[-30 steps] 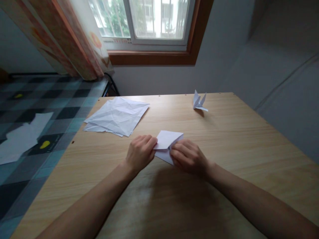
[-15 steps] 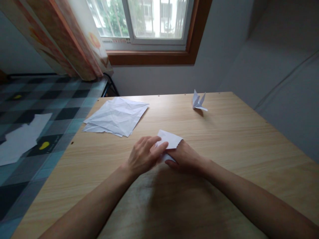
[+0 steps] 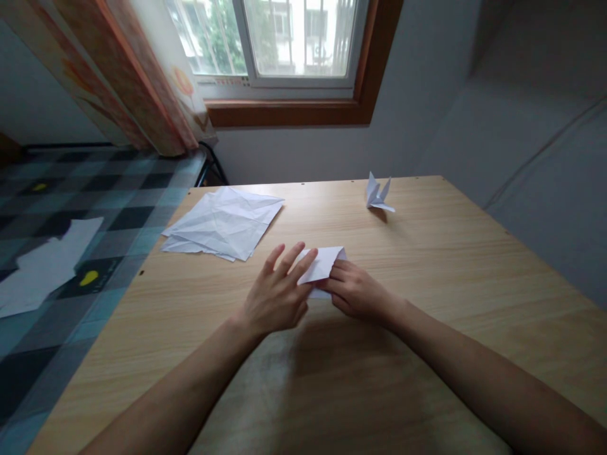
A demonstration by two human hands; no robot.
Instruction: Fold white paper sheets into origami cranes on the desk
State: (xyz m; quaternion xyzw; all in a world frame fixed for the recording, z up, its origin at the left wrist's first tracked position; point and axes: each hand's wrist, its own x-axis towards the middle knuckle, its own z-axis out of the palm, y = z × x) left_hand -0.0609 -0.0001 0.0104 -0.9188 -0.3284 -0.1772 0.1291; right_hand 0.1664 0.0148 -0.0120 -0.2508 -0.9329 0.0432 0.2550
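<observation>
The folded paper (image 3: 324, 264) lies mid-counter, only partly folded, judging by its simple flat shape. The left hand (image 3: 277, 297) presses on it with fingers spread; the right hand (image 3: 355, 292) pinches its right edge. A finished paper bird (image 3: 378, 194) stands well apart, creased sheets (image 3: 222, 221) lie left, and the counter (image 3: 450, 265) is bare on the right.

Pale, matt wood-grain bench (image 3: 427, 265), smooth; small white folded paper piece (image 3: 325, 262), matt and crisp; stack of creased white paper sheets (image 3: 222, 221) near the bench's far left corner
</observation>
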